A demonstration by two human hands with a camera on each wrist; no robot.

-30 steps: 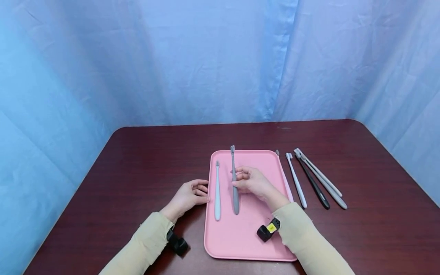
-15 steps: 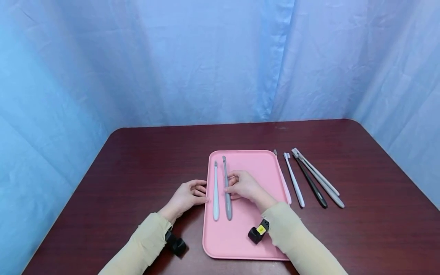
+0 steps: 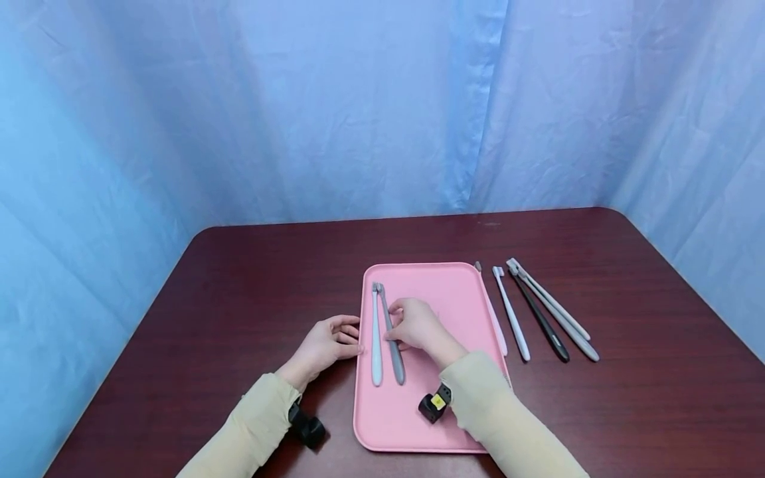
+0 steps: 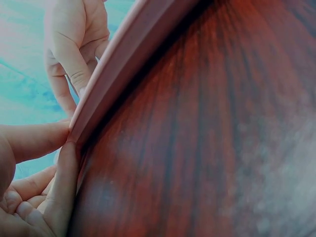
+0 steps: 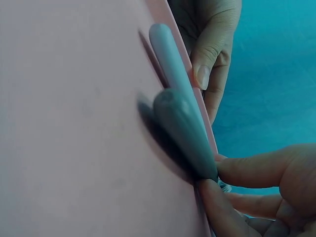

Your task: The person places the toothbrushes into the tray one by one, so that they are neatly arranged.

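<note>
Dark red-brown wood table (image 3: 239, 279), blue cloth backdrop (image 3: 299, 106) w/ folds, even light

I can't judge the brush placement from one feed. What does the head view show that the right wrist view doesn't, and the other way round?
Only the head view shows the whole pink tray, the dark table, the blue curtain and four more toothbrushes lying right of the tray.

Only the right wrist view shows, close up, the fingertips pinching the dark grey toothbrush at the thick end of its handle.

Both show that brush on the tray beside the light blue toothbrush, the right hand holding it, and the left hand at the tray's left edge.
</note>
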